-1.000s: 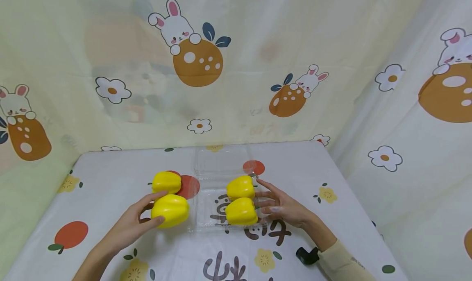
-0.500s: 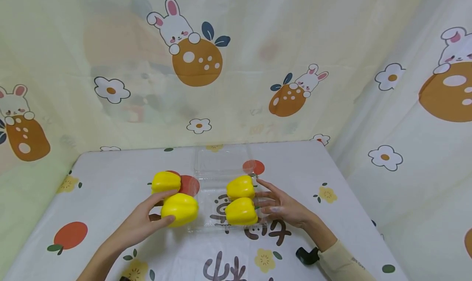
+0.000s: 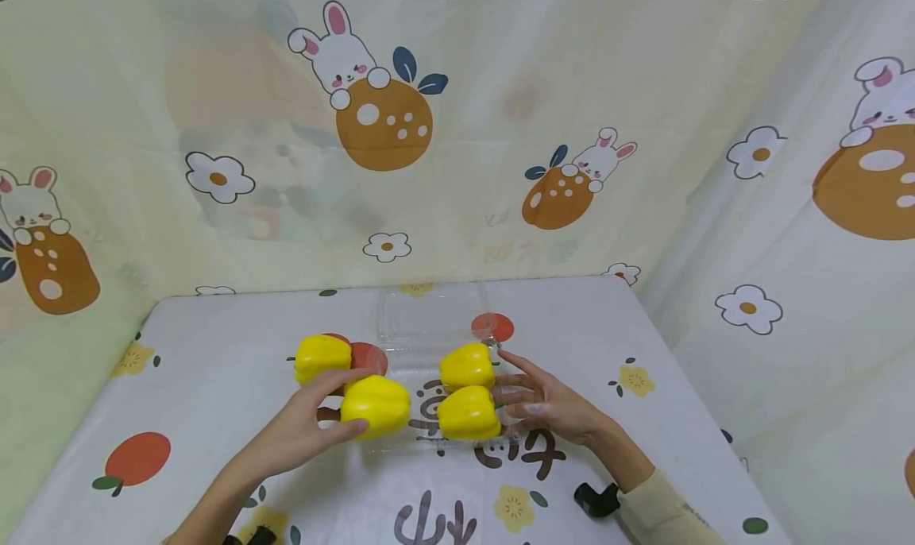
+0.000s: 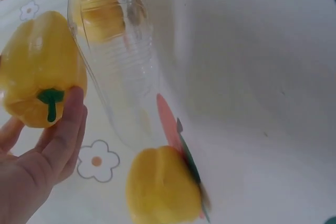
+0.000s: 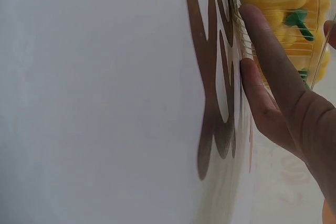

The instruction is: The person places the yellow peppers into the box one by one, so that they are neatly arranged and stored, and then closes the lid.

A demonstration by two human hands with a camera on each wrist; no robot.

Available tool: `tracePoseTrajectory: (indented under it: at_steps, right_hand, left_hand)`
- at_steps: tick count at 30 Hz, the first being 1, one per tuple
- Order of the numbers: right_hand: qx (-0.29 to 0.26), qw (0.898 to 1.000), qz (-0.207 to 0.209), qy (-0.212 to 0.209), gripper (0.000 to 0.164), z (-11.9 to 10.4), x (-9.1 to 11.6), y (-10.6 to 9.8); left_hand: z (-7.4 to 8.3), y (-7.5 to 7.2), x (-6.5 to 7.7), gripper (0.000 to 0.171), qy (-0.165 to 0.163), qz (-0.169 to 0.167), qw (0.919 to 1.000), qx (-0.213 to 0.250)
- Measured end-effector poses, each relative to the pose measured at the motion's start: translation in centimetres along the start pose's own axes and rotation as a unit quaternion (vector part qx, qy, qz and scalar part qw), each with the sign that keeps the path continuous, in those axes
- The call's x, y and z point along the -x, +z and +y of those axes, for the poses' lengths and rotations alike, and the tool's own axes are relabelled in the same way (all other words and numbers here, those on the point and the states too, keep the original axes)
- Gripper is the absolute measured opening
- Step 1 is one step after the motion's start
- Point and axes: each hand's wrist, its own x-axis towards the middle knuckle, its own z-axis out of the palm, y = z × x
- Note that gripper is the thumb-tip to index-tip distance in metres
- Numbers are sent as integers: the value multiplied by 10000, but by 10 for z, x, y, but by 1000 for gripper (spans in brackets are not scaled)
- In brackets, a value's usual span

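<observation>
A yellow bell pepper (image 3: 376, 406) is held by my left hand (image 3: 303, 426), thumb on the near side and fingers on the far side. Its green stem (image 4: 51, 98) faces back toward the palm. The held pepper overlaps the left part of a clear plastic clamshell box (image 3: 400, 364), whose lid (image 3: 436, 315) lies folded back. Two more bell peppers, one far (image 3: 467, 367) and one near (image 3: 469, 413), sit along the box's right side. My right hand (image 3: 550, 402) rests with spread fingers against the right wall (image 5: 278, 24) of the box.
Another yellow bell pepper (image 3: 322, 357) lies on the table to the left of the box. The white printed tablecloth (image 3: 229, 354) covers the table, and printed curtains (image 3: 457, 172) rise behind it and at both sides. Black wrist gear (image 3: 597, 500) shows by the right sleeve.
My left hand has carried its bell pepper rightward, from beside the other left pepper to over the box's left part. The right hand, the box and the two peppers in it stay put.
</observation>
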Motion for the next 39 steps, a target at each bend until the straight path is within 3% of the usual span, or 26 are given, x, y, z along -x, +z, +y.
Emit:
tracePoseTrajectory:
  at_steps: [8, 15, 22, 31, 39]
  right_hand:
    - [-4, 10000, 20, 60, 98, -1, 0, -1]
    - [15, 9998, -90, -160, 99, 0, -1, -4]
    - [-20, 9999, 48, 97, 98, -1, 1, 0]
    - [40, 10000, -30, -65, 97, -2, 0, 0]
    - [30, 9999, -48, -89, 97, -1, -1, 0]
  left_hand:
    - [2, 6, -9, 70, -58, -134, 9998, -154]
    - [4, 9, -14, 71, 55, -147, 9995, -274]
    - [6, 15, -15, 67, 95, -183, 9996, -197]
    - [8, 22, -21, 62, 38, -281, 9987, -417]
    - [5, 26, -23, 63, 284, -311, 9976, -559]
